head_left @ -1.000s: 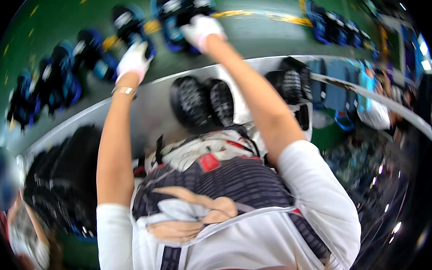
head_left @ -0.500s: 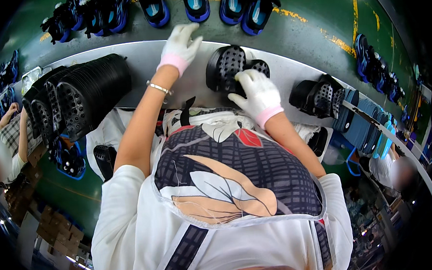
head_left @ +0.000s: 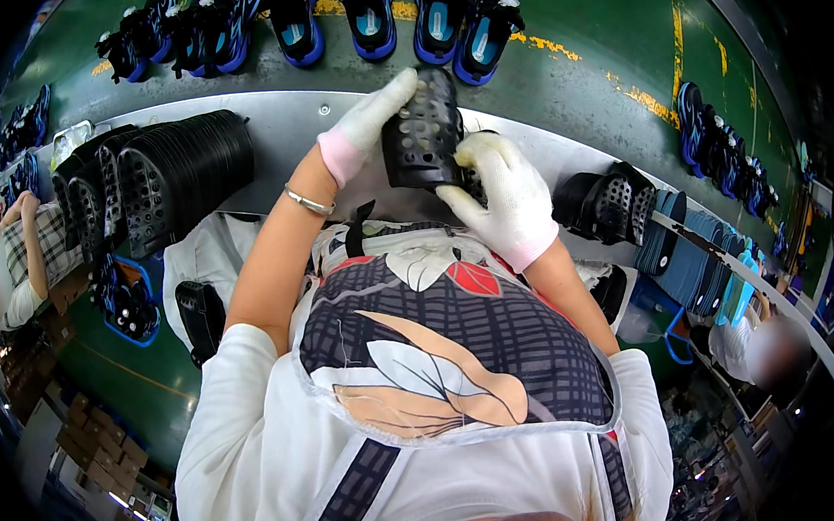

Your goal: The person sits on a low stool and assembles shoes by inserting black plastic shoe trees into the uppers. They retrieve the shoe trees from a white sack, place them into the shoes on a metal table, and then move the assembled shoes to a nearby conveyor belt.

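Note:
Both of my hands wear white gloves with pink cuffs. Between them is a curved black perforated plastic piece (head_left: 423,131), which looks like a shoe insert, standing upright above the metal ledge. My left hand (head_left: 370,122) grips its upper left edge, fingers hidden behind it. At its lower right, my right hand (head_left: 506,193) has the thumb against the bottom edge and the fingers curled near the side. Part of a second black perforated piece (head_left: 472,179) shows behind the right hand's fingers; whether that hand holds it too is unclear.
A long nested stack of black perforated pieces (head_left: 187,174) lies at left, a smaller group (head_left: 609,201) at right. Blue-grey insole-shaped pieces (head_left: 693,248) sit farther right. Black-and-blue shoes (head_left: 369,20) line the green surface beyond the metal ledge (head_left: 289,125). Other people work at both sides.
My left hand has come down and right onto a black piece, which is now raised upright off the ledge. My right hand has shifted slightly down, still at the black pieces.

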### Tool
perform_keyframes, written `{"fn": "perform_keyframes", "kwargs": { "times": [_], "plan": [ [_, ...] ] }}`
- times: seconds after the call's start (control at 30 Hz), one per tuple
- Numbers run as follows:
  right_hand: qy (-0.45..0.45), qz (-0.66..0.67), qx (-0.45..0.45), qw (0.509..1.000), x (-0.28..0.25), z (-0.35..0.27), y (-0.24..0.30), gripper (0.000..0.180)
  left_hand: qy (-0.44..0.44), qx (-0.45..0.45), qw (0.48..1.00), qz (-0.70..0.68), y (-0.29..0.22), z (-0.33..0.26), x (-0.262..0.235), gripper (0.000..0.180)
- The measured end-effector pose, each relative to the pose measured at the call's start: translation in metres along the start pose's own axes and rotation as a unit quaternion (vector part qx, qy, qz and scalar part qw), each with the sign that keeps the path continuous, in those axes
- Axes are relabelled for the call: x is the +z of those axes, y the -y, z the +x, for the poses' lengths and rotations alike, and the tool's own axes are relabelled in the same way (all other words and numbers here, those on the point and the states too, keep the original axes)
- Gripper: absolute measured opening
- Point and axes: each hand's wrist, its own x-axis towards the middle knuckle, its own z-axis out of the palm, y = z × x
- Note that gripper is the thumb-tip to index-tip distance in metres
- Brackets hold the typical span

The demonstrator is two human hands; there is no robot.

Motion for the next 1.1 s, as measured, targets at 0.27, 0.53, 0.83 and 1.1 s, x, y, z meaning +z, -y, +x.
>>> {"fn": "perform_keyframes", "kwargs": {
  "times": [0.27, 0.53, 0.83, 1.1],
  "plan": [
    [0.067, 0.173, 0.267, 0.946, 0.004, 0.033, 0.007, 0.044, -0.020, -0.066, 0.969, -0.235, -0.001, 0.026, 0.010, 0.043],
    [0.031, -0.012, 0.261, 0.965, 0.024, 0.066, -0.015, 0.038, -0.150, -0.038, 0.982, -0.110, -0.006, 0.068, 0.019, 0.050],
    [0.122, -0.160, 0.326, 0.924, 0.010, 0.096, -0.073, 0.042, -0.039, 0.321, 0.811, 0.488, 0.005, 0.175, -0.028, 0.051],
    [0.249, -0.179, 0.314, 0.899, -0.031, 0.155, -0.083, 0.045, -0.021, 0.174, 0.849, 0.498, 0.001, 0.237, -0.034, 0.040]
  ]
}}
